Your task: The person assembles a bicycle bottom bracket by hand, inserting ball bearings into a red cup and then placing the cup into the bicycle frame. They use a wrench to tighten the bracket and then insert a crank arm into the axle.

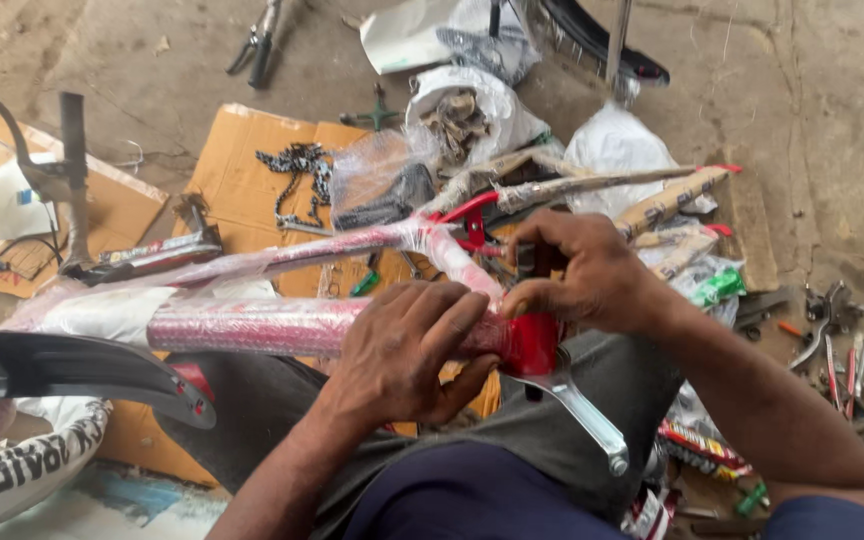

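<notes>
Across my lap lies the red bicycle frame (282, 325), most of its tubes wrapped in clear plastic film, with the bare red bottom bracket shell (530, 342) turned toward my right knee. A silver crank arm (582, 410) hangs from that shell and slants down over my thigh. I judge the step in hand to be the fitting of the crank assembly at the shell: the frame is being steadied while something small is worked in from above.

My left hand (407, 350) lies over the thick wrapped tube just beside the shell, palm down, fingers curled across the top and thumb tucked below, so its grip is closed around the tube and pins the frame against my legs. My right hand (577, 275) comes in from the right with the wrist bent, fingers bunched downward on top of the shell. Its grip is narrow, pinching a small dark part (540, 262) I cannot make out clearly.

To my mind the next move calls for a firm hold from the left and careful, square pressure from the right, since the shell is round and the film is slick.

Behind the frame, on the cardboard (242, 170) on the floor, lies a loose chain (297, 175); hand tools (837, 340) are scattered on the floor to my right.
</notes>
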